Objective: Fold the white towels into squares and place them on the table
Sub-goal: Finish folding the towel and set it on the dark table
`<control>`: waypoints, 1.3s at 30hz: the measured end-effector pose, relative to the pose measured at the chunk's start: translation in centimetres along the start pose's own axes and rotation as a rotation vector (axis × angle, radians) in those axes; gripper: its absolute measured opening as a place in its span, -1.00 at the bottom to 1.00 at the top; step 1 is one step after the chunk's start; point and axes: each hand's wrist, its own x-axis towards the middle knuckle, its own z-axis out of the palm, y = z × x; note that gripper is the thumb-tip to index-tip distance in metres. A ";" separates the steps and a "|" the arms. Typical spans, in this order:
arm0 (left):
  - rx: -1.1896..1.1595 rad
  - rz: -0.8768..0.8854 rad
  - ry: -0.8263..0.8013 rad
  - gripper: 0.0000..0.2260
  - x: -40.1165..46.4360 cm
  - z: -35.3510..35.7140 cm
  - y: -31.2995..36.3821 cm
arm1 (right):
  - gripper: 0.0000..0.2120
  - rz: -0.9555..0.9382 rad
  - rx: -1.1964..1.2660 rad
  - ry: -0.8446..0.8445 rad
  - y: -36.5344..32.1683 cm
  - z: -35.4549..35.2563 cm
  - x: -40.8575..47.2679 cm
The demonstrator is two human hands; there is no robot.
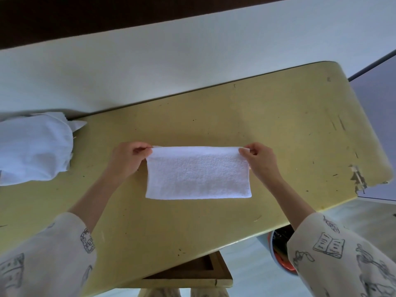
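A white towel (198,173) lies folded into a wide rectangle on the middle of the yellow table (267,116). My left hand (126,159) pinches its far left corner between thumb and fingers. My right hand (260,158) pinches its far right corner the same way. The far edge is held slightly off the table surface, while the near edge lies flat. Both forearms reach in from the bottom in patterned white sleeves.
A heap of white cloth (32,148) sits at the table's left end against the white wall (192,50). The table's right corner is chipped (356,175). A wooden stool (192,273) stands under the near edge, with a round container (278,251) at lower right.
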 end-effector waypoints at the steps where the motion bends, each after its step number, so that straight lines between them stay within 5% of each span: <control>1: 0.027 0.006 -0.016 -0.82 -0.1 0.0 0.1 | -0.93 -0.005 -0.021 -0.012 0.1 -0.1 0.0; 22: 0.186 0.067 -0.218 -0.86 -0.9 -0.6 0.5 | -0.97 -0.003 -0.114 -0.091 -0.5 -0.7 -0.2; 39: 0.122 0.053 -0.135 -0.85 -0.2 -0.3 0.8 | -0.94 -0.003 -0.083 -0.047 -0.6 -0.2 -0.3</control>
